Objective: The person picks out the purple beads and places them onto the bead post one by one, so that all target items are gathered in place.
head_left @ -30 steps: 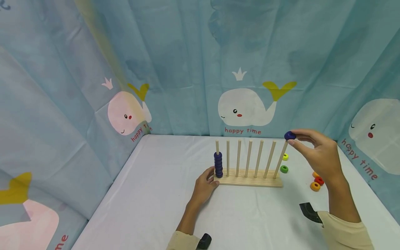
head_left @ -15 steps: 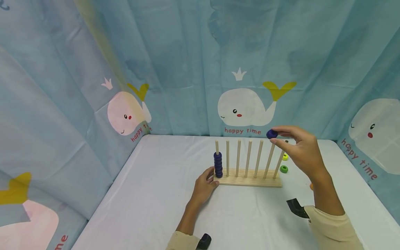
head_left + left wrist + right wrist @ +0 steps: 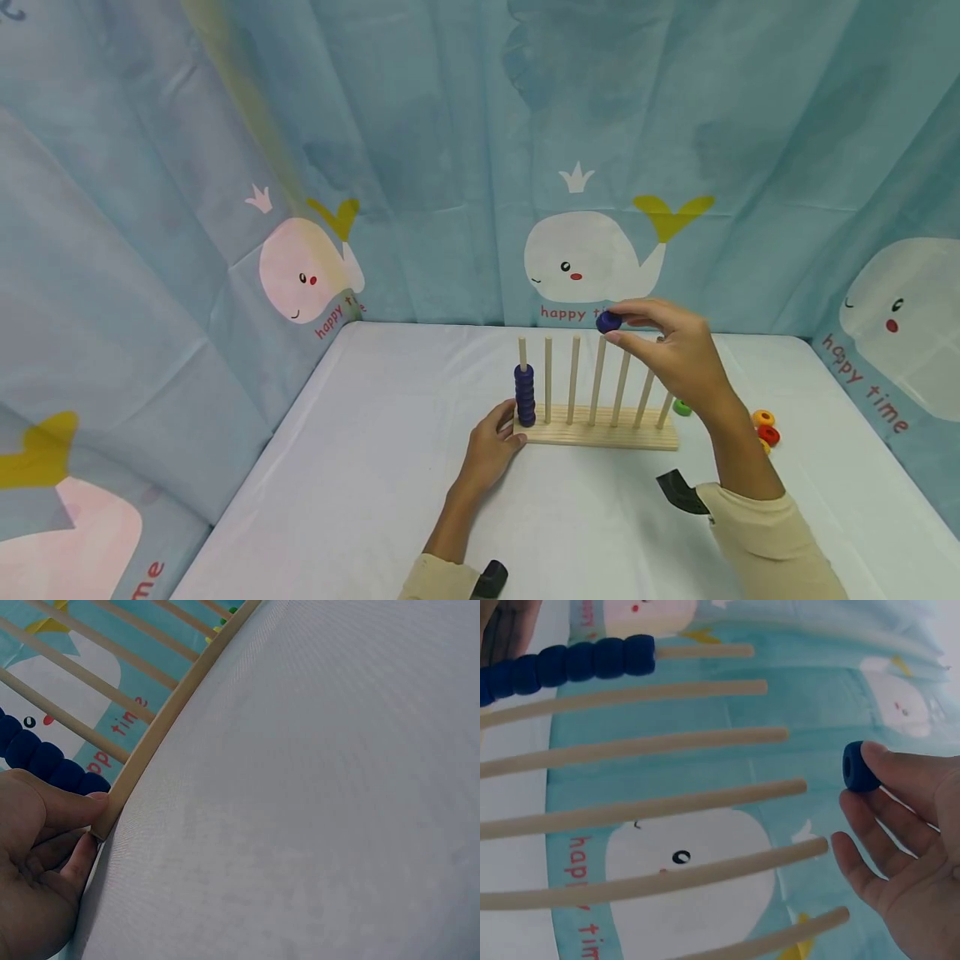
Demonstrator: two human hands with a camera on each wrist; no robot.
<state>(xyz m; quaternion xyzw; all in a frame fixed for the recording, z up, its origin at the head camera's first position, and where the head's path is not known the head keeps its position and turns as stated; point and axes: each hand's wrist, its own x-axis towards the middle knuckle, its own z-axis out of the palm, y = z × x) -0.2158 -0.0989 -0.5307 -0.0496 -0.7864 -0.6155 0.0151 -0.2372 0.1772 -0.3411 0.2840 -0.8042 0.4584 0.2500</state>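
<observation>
A wooden base (image 3: 600,433) carries a row of several upright pegs. On its leftmost peg sits a stack of dark blue beads (image 3: 524,396), with the peg's top bare above them. My left hand (image 3: 489,450) grips the left end of the base, thumb in front; the left wrist view shows the pinch on the board's corner (image 3: 105,822). Between thumb and fingertips my right hand (image 3: 671,350) pinches one dark blue bead (image 3: 608,322), held just above the top of a middle peg. In the right wrist view that bead (image 3: 861,766) is apart from the peg ends, its hole facing them.
Right of the base, a green bead (image 3: 682,407) lies on the white tablecloth (image 3: 360,467). Further right are orange (image 3: 763,418) and red (image 3: 768,435) beads, with another orange one partly behind the right forearm. A blue curtain (image 3: 435,167) with whale prints hangs behind.
My right hand has moved left along the peg tops, carrying the blue bead from above the rightmost peg to above a middle one. The left hand stays on the base.
</observation>
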